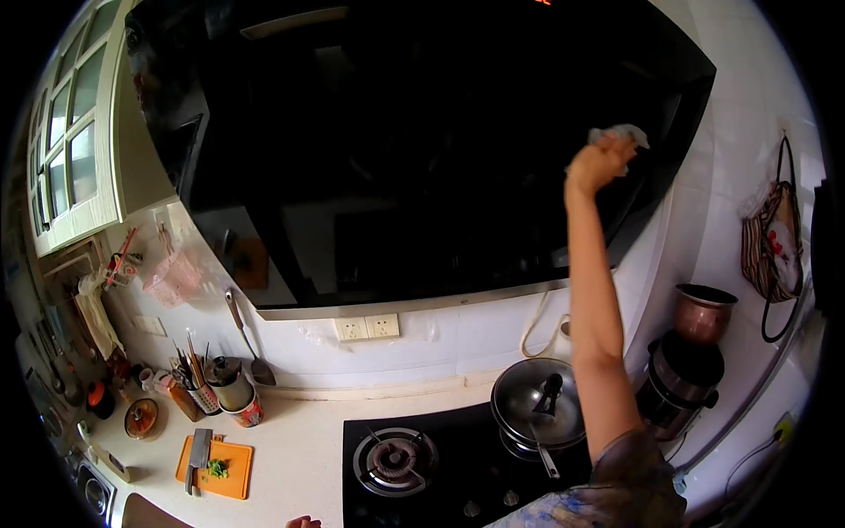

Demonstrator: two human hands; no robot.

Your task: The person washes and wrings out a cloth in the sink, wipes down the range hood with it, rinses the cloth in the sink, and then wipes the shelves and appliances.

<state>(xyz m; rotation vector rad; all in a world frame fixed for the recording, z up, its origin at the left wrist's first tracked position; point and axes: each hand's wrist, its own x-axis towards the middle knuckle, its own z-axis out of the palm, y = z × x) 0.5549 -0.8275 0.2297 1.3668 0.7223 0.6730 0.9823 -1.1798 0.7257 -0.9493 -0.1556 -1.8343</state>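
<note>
My right hand [602, 165] is raised high on the right, shut on a thin white wipe [627, 135] that lies against the glossy black front of the range hood [422, 132]. The wipe's edge sticks out past my fingers; the rest is covered by the hand. At the bottom edge, only the fingers of my left hand [304, 523] show, loosely extended above the counter near the stove's left side. Nothing is visible in them, and the palm is out of frame.
Below the hood, a gas stove [458, 475] carries a wok [539, 405] with a black-headed utensil inside. An orange cutting board [233, 475] holds a cleaver [199, 453] and chopped greens [217, 468]. A rice cooker [682, 378] stands right. A striped bag [772, 242] hangs on the wall.
</note>
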